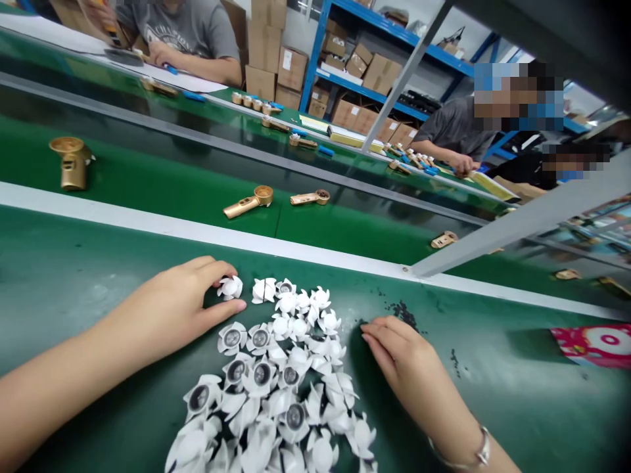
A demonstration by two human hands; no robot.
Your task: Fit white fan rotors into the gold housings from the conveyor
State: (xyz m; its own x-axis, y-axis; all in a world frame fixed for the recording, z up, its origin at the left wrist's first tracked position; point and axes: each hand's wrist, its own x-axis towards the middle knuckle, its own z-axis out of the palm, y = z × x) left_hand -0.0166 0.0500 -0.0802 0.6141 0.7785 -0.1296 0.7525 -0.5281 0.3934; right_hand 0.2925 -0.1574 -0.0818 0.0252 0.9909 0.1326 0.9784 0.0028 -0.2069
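Observation:
My left hand [167, 315] lies on the green belt, with its thumb and forefinger on either side of a small white petal-shaped piece [230, 287]. I cannot tell whether they grip it. A loose heap of similar white petal-shaped pieces [276, 401], many with round grey centres, spreads toward me between my hands. My right hand [399, 348] rests with its fingers together just right of the heap, holding nothing. Black granules [405, 314] lie scattered beyond its fingertips. A metal bracelet [483, 452] circles my right wrist.
A white-edged green belt [148, 220] beyond my hands carries gold-coloured metal castings [249, 202]. A pink printed packet [594, 345] lies at the right. A grey metal strut [522, 217] crosses the right side. Co-workers sit at a farther belt, before shelves of cardboard boxes [379, 72].

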